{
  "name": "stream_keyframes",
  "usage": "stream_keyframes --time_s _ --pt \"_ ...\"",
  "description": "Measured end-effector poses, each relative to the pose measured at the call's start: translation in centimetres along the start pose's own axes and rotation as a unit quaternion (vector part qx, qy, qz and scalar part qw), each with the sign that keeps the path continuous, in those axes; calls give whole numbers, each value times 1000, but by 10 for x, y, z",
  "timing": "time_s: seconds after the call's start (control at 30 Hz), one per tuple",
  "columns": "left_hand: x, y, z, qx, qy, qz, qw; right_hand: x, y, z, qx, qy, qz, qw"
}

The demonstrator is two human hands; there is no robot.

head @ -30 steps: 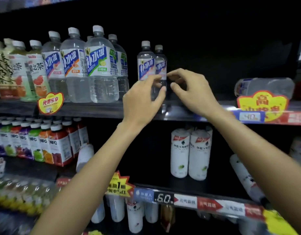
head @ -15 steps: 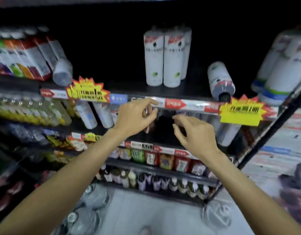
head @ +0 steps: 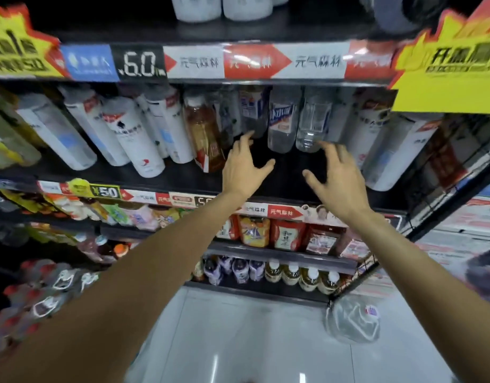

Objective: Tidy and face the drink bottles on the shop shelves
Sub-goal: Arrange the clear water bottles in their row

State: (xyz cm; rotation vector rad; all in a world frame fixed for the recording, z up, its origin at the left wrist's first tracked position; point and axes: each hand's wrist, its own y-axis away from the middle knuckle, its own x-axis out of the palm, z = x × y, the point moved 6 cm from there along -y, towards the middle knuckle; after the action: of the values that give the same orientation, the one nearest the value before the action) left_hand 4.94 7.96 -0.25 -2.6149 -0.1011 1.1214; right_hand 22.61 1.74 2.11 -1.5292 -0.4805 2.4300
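Left hand [head: 245, 168] and right hand [head: 333, 175]: both with fingers spread, holding nothing, raised before the middle shelf [head: 183, 179]. Two clear water bottles [head: 282, 125] stand just beyond the fingertips, set back on that shelf. An amber tea bottle [head: 204, 134] stands beside the left hand; white bottles [head: 133, 136] further left.

The black shelf [head: 183, 179] both hands reach into carries clear water bottles [head: 282, 123] just beyond the fingertips, an amber tea bottle [head: 204, 134] left of the left hand [head: 245, 167], and white-sleeved bottles [head: 133, 136] further left. More white bottles [head: 398, 153] stand right of the right hand [head: 336, 178]. Below the wrists, a lower shelf [head: 279, 254] holds red and orange pouches [head: 286, 234] (labels blurred).
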Motion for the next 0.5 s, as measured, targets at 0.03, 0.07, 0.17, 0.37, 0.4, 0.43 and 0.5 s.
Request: stream_keyframes --time_s 0.03,0.07,0.17,0.37,0.4,0.43,0.5 --pt "5 -9 4 -17 15 -15 1000 4 -7 -3 -1 15 -5 1000" --pt "13 -19 9 -24 29 -31 999 10 -16 -8 -8 33 -13 999" --pt "39 -54 18 -27 67 -65 995 28 -50 -26 -25 91 -27 995" --pt "71 -102 11 23 96 -87 991 38 -101 -26 -28 206 -51 977" --pt "77 -109 8 31 105 -85 990 41 -108 -26 -21 218 -58 974" --pt "82 -114 4 38 107 -83 990 42 -114 -26 -18 224 -65 972" --pt "87 -120 0 41 98 -84 991 44 -122 -27 -10 227 -71 971"
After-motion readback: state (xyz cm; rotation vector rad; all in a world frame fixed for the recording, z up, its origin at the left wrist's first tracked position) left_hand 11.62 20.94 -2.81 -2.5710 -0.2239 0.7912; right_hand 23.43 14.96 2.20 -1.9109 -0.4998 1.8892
